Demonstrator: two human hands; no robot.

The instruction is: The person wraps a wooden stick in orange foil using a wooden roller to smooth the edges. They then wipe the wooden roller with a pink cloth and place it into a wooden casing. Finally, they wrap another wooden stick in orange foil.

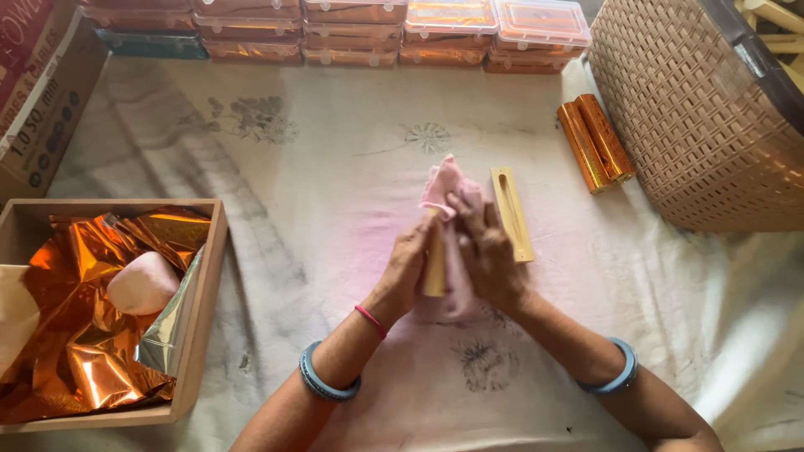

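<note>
Gripping a pale wooden stick (435,268) in closed fingers, the left hand (408,268) holds it upright-ish just left of the slotted wooden mould (512,213), while the right hand (486,255) presses a pink cloth (445,186) around it, fingers curled shut on the fabric. Loose folds could snag and tug the stick free. Far left of the mould, a wooden box (205,310) holds crumpled orange foil (92,335) and a pink lump (142,282); beyond it, lidded plastic boxes (452,29) hold orange contents.

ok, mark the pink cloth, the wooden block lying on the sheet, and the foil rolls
pink cloth (442,180): head view, bunched top end.
wooden block (512,214): head view, middle of its face.
foil rolls (595,140): head view, between the pair, mid-length.
</note>
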